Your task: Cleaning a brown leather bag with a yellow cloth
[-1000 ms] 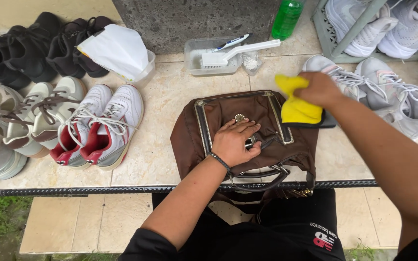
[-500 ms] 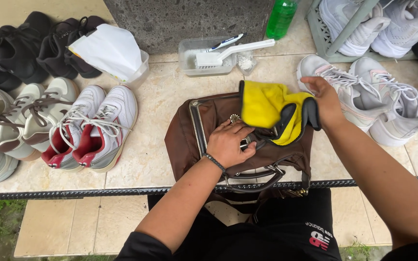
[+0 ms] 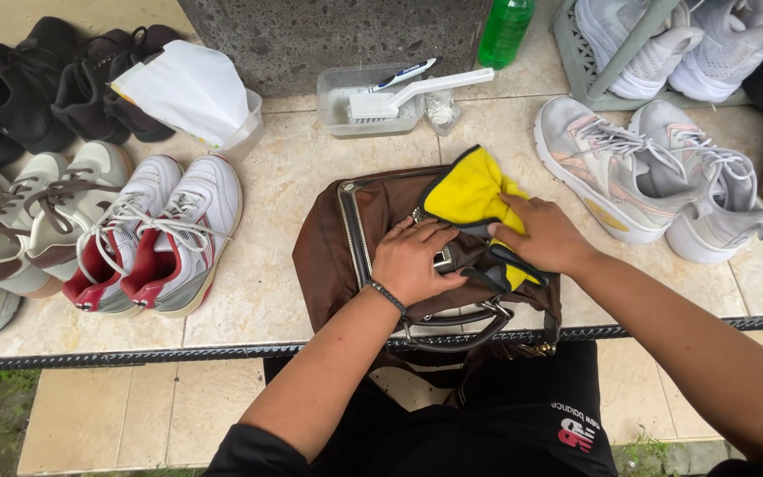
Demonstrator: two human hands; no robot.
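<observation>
A brown leather handbag (image 3: 346, 256) lies flat on the tiled ledge in front of me. My left hand (image 3: 417, 261) presses down on its middle, fingers spread near the metal clasp. My right hand (image 3: 545, 234) holds a yellow cloth with dark edging (image 3: 470, 190) against the bag's upper right side. The bag's handles (image 3: 452, 340) hang over the ledge's front edge.
White and red sneakers (image 3: 156, 234) and more pale shoes sit left of the bag, black shoes (image 3: 55, 79) behind them. Grey sneakers (image 3: 638, 172) lie to the right. A clear tub with a white brush (image 3: 399, 93), a green bottle (image 3: 503, 31) and a white bag (image 3: 187, 88) stand behind.
My right hand has brought the yellow cloth down from above the bag's right side onto the bag's surface. My left hand stayed pressed on the bag.
</observation>
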